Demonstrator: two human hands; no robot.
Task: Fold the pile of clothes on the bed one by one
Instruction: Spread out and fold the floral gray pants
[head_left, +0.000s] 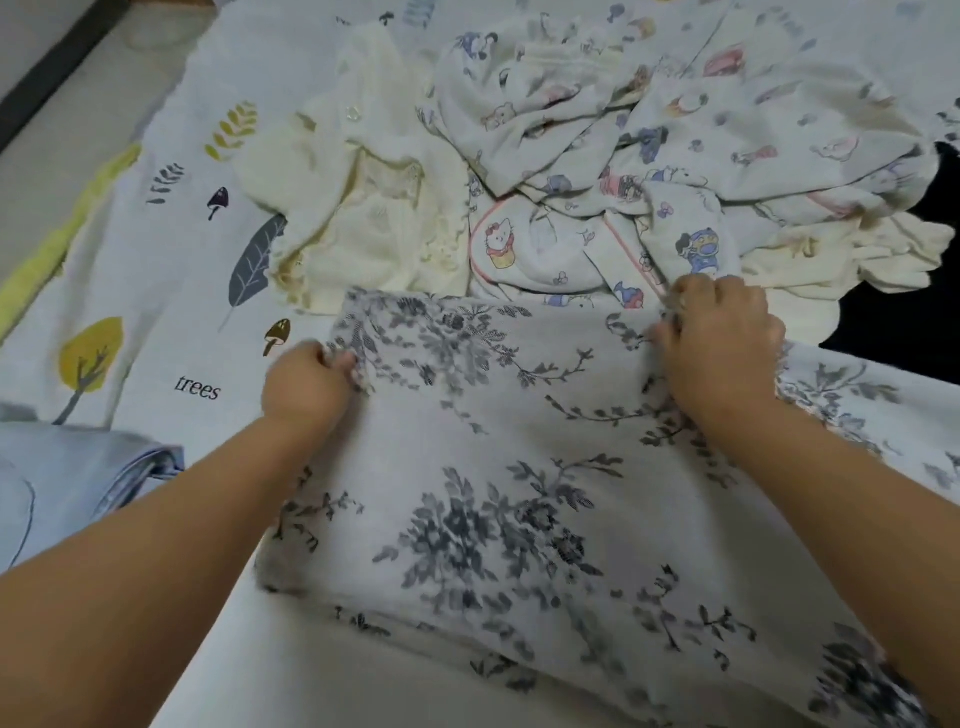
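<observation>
floral cloth (519, 467): near edge of bed (156, 260)
left hand (306, 384): fingers pinching its left corner
right hand (722, 332): fingers clenched on its right corner
clothes pile (597, 156): just beyond

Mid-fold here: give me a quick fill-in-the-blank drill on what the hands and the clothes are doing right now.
1. Both hands grip the far edge of the ____-patterned cloth.
2. The left hand holds the cloth's far ____ corner.
3. Beyond the right hand lies the unfolded pile, printed with ____ characters.
4. The bedsheet bears the printed word ____.

Missing words: floral; left; cartoon; trees
</observation>
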